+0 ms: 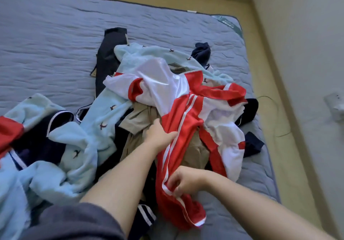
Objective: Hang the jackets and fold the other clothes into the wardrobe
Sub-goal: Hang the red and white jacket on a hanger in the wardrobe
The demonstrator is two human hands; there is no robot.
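Pinching the white-striped red cloth near its lower end, the right hand [186, 182] has its fingers curled on the red-and-white jacket [186, 109]. That's a firm hold! Just above it the left hand [160, 133] lies against the same red strip with its thumb spread wide. Its fingers reach into the fold and the tips are hidden, so I cannot tell whether it grips or only presses.

The jacket lies crumpled on top of the heap, its white satin part bunched at the far end. Directly under it sits a khaki garment [141, 116], showing just beside the left hand. To the left of the jacket a pale blue fleece [108, 109] with small dark marks sprawls towards the person, and it runs round behind the jacket too. Beyond the jacket's far-left corner a navy garment [108, 57] pokes out, with more navy pieces at the jacket's right edge. All of it rests on the blue quilted bed [46, 34].

As for progress, nothing here looks folded, nothing hangs, and no wardrobe or hanger is in view. My read is that the job is barely under way. This jacket seems to be getting picked out for hanging, with the whole pile yet to be sorted.
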